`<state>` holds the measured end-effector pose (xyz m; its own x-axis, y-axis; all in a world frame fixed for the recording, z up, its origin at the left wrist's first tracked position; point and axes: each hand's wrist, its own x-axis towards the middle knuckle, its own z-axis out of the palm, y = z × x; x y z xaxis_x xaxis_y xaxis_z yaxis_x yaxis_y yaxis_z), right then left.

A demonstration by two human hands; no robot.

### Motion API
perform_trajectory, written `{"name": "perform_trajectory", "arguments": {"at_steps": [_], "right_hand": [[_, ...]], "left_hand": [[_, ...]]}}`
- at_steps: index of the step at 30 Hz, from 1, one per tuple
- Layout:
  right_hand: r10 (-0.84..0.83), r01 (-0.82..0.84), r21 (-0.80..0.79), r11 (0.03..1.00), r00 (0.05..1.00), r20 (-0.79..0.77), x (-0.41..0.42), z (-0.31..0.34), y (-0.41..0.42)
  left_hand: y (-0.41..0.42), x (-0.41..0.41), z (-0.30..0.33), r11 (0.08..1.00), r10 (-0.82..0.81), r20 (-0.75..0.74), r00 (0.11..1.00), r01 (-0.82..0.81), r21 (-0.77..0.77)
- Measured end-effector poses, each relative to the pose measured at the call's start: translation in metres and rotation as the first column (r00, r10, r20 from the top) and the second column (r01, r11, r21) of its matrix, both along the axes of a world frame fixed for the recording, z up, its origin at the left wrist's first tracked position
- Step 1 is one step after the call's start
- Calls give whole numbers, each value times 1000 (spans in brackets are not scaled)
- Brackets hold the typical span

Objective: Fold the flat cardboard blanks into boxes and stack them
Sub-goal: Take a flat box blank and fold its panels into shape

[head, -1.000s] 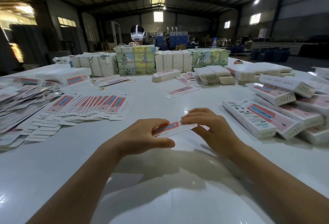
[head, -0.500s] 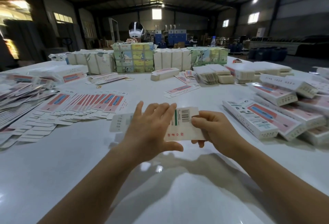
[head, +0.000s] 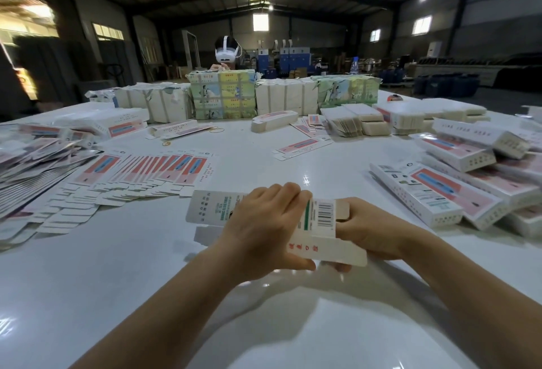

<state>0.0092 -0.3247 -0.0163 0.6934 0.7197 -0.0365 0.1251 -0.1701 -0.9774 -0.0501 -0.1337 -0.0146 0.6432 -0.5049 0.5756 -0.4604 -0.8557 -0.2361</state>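
Note:
A white cardboard blank (head: 321, 216) with a barcode and green stripe is held above the white table (head: 117, 280), its printed back towards me. My left hand (head: 261, 231) grips its middle, fingers curled over the top edge and thumb under the bottom. My right hand (head: 369, 231) holds its right end, where a small flap sticks out. A fanned row of flat pink-and-blue blanks (head: 152, 172) lies to the left. Folded boxes (head: 440, 192) are piled at the right.
A loose heap of blanks (head: 32, 157) covers the left edge. Wrapped bundles (head: 223, 96) line the far side, with a person in a white headset (head: 225, 52) behind them. A single flat blank (head: 302, 146) and rubber bands (head: 217, 129) lie mid-table.
The blank went from nearly flat between both hands to turned up with its barcode side facing me. My left hand has closed over its top edge and the panels are bending apart.

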Motion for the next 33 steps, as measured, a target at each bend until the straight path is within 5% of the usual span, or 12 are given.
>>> {"name": "perform_trajectory", "arguments": {"at_steps": [11,13,16,18,20,23,27,33], "right_hand": [[-216,210,-220,953,976,-6,6,1,3],[-224,210,-169,963,972,-66,7,6,0],[-327,377,115,919,892,-311,8,12,-3],[-525,548,218,808,836,-156,5,9,2],[-709,644,299,705,630,315,-3,2,9],[-576,558,297,774,429,696,-16,-9,23],[-516,550,264,793,375,770,-18,-18,36],[-613,655,174,735,534,582,-12,-24,36]], "left_hand": [[-13,-3,0,997,71,22,997,-71,20],[-13,-2,0,997,82,-6,997,-82,-15],[-8,0,0,974,205,-64,977,-211,-89],[2,3,-3,928,363,-73,929,-367,-55],[8,8,-7,877,471,-92,877,-477,-58],[6,16,-9,815,542,-174,822,-565,-128],[-1,19,-10,807,561,-100,822,-570,-157],[-8,20,-16,851,513,-65,856,-517,-94]]}}
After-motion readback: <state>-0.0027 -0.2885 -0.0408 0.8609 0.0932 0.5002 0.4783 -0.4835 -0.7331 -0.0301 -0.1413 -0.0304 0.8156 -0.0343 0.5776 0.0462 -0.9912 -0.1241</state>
